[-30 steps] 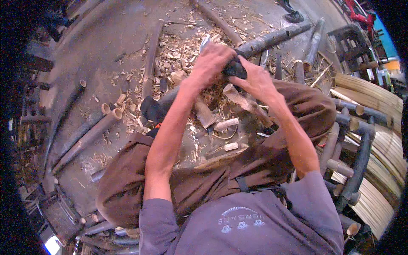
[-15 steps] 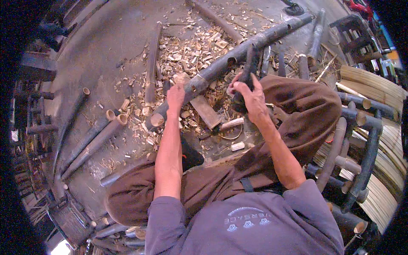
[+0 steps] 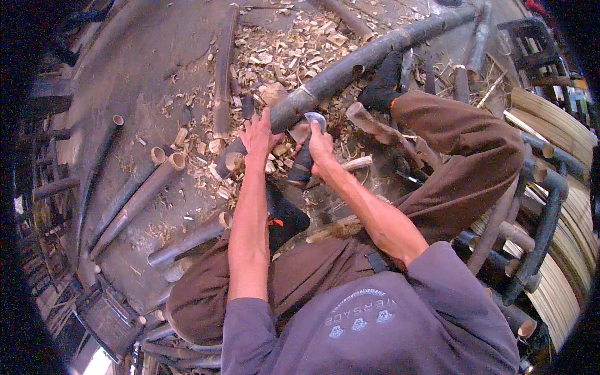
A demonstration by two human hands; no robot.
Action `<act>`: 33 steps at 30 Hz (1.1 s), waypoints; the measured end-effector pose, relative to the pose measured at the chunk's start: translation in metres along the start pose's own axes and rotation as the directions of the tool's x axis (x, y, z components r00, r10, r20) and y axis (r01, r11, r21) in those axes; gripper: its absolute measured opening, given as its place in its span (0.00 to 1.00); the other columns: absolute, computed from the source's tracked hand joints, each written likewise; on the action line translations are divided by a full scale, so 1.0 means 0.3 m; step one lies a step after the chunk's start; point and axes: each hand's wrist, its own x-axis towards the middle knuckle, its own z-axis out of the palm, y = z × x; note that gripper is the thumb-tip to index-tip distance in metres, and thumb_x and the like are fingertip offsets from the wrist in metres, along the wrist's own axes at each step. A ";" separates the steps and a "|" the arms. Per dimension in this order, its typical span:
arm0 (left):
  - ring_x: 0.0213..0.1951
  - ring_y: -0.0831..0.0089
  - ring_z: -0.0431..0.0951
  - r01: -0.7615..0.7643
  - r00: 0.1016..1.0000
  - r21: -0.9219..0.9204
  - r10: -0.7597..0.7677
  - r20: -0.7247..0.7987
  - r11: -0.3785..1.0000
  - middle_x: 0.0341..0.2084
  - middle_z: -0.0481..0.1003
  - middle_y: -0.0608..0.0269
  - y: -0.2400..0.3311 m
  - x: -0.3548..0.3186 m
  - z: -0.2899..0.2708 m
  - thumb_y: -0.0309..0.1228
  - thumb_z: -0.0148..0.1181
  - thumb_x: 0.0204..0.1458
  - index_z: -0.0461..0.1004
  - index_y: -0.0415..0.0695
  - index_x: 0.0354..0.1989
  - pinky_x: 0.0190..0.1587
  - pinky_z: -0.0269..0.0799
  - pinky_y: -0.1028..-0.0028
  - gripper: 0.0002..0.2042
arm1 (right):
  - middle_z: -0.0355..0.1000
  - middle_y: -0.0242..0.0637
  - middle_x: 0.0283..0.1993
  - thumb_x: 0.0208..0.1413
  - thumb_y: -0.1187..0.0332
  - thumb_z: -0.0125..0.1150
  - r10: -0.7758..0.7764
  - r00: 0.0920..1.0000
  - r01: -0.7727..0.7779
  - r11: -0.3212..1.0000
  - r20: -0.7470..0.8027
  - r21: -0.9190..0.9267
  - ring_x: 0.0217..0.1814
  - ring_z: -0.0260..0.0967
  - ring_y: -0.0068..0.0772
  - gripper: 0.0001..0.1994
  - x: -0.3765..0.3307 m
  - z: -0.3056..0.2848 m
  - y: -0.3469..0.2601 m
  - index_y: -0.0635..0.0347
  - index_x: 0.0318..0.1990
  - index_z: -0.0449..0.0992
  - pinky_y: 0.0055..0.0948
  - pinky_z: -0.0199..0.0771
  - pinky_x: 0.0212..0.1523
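Observation:
A long dark bamboo pole [image 3: 331, 80] with several holes cut along it runs from my left hand [image 3: 255, 139] up toward the far right. My left hand lies over the pole near its cut end, fingers spread around it. Beside the pole, on its right, my right hand [image 3: 320, 145] is wrapped around a tool [image 3: 302, 165] with a dark handle and a shiny curved metal end. The metal end is close to the pole's side; whether it touches cannot be made out. A wooden block [image 3: 300, 132] lies under the pole, partly hidden by my right hand.
Pale wood chips [image 3: 294, 53] cover the floor around the pole. Several cut bamboo lengths [image 3: 140, 200] lie at the left. A short brown stick [image 3: 384, 131] lies near my right leg. Bundled split strips [image 3: 556, 250] and bamboo frames [image 3: 544, 219] stand at the right.
My right hand has come left and nearer, bringing the tool from an upright position to beside the pole close to my left hand. My left hand's fingers are now more spread.

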 end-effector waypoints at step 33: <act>0.45 0.63 0.78 0.058 0.898 -0.568 0.206 0.389 0.821 0.43 0.78 0.55 -0.164 0.125 -0.049 0.44 0.75 0.28 0.70 0.46 0.56 0.49 0.72 0.65 0.40 | 0.66 0.34 0.21 0.62 0.55 0.46 0.011 0.999 0.007 0.943 -0.050 0.333 0.22 0.66 0.31 0.14 0.082 0.183 0.122 0.55 0.40 0.69 0.36 0.71 0.23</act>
